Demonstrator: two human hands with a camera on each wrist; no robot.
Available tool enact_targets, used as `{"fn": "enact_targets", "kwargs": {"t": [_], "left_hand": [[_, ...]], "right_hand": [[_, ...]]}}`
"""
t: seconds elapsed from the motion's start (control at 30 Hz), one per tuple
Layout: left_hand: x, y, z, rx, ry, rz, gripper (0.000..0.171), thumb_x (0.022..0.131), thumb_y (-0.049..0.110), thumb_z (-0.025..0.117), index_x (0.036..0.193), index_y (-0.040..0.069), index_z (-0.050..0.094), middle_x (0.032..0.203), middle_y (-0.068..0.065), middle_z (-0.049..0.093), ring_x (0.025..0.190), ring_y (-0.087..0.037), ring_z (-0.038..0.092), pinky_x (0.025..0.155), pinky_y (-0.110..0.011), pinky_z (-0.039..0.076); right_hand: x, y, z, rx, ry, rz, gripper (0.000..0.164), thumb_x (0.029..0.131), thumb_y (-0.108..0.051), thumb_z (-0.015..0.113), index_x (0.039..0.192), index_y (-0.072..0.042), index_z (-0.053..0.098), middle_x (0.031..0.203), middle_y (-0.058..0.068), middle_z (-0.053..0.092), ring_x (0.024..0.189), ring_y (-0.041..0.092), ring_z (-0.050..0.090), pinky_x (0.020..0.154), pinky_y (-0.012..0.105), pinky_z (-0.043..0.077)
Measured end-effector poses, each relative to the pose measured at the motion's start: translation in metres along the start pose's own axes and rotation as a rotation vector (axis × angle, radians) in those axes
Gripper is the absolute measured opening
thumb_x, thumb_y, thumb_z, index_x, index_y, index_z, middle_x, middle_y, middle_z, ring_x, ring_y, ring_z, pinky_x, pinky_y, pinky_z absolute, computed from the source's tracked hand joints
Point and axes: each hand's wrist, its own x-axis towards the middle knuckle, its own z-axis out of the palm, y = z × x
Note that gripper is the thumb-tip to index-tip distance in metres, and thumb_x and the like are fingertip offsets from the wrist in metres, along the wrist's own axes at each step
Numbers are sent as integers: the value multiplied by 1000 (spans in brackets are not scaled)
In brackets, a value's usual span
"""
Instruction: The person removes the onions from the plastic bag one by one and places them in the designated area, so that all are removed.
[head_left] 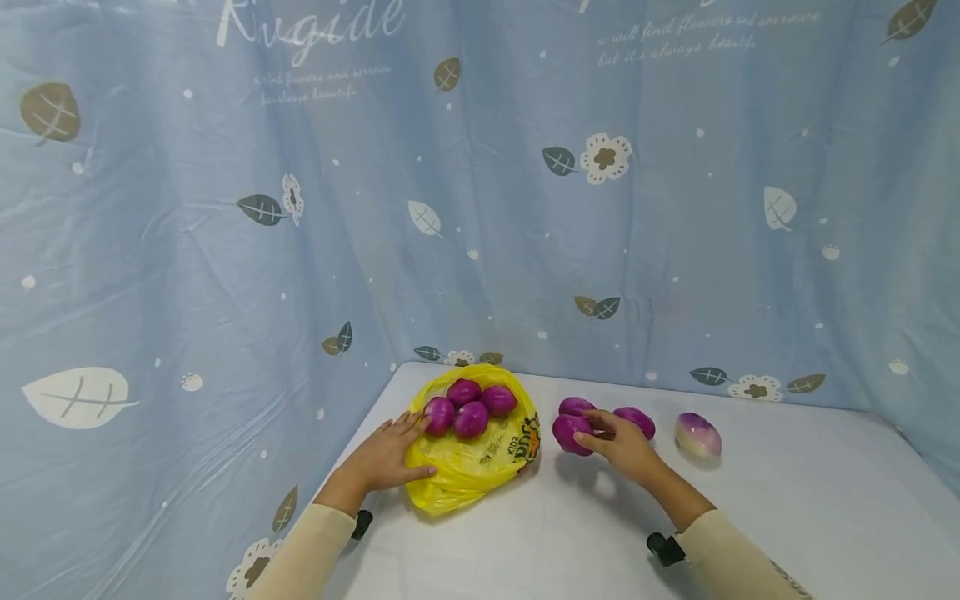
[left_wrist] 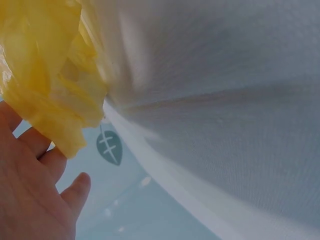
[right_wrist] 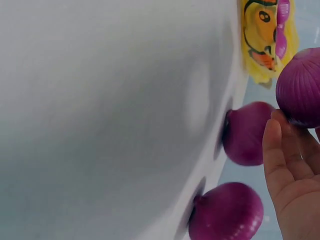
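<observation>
A yellow plastic bag [head_left: 457, 479] lies on the table, with several purple onions [head_left: 471, 420] in its open mouth. My left hand [head_left: 382, 454] rests along the bag's left side, fingers outstretched; in the left wrist view the fingertips touch the thin yellow plastic [left_wrist: 65, 100]. To the right of the bag, my right hand [head_left: 622, 447] grips a purple onion [head_left: 572, 435] between fingers and thumb. The right wrist view shows this onion [right_wrist: 302, 90] lifted off the table. Two more purple onions sit close by, one behind [head_left: 576, 406] and one to the right [head_left: 637, 419].
A white-and-purple round vegetable [head_left: 699, 435] lies farther right on the white table [head_left: 810, 483]. Blue curtain [head_left: 510, 250] with leaf and flower prints hangs behind and on the left. A black wrist camera [head_left: 665, 549] sits at the right sleeve.
</observation>
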Motion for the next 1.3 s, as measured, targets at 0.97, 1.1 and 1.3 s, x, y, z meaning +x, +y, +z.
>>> {"fn": "enact_targets", "kwargs": {"t": [0.97, 1.1, 1.3], "left_hand": [[1, -1, -2, -28, 9, 2, 101, 82, 79, 45, 154, 11, 30, 156, -12, 31, 143, -35, 24, 112, -57, 23], [0, -1, -2, -32, -2, -3, 101, 81, 80, 44, 155, 12, 28, 156, -11, 30, 143, -34, 24, 112, -56, 21], [1, -1, -1, -28, -14, -12, 102, 80, 82, 42, 155, 14, 27, 156, -10, 30, 143, -33, 23, 112, -56, 21]], "right_hand": [[-16, 22, -50, -80, 20, -29, 78, 85, -55, 67, 142, -6, 47, 133, 20, 55, 122, 41, 51, 89, 45, 52], [-20, 24, -55, -89, 21, -23, 79, 86, -55, 67, 143, -5, 46, 134, 21, 55, 122, 42, 50, 89, 46, 53], [-24, 29, -63, -120, 35, -30, 77, 88, -53, 66, 142, -3, 46, 134, 24, 54, 120, 44, 51, 88, 47, 53]]}}
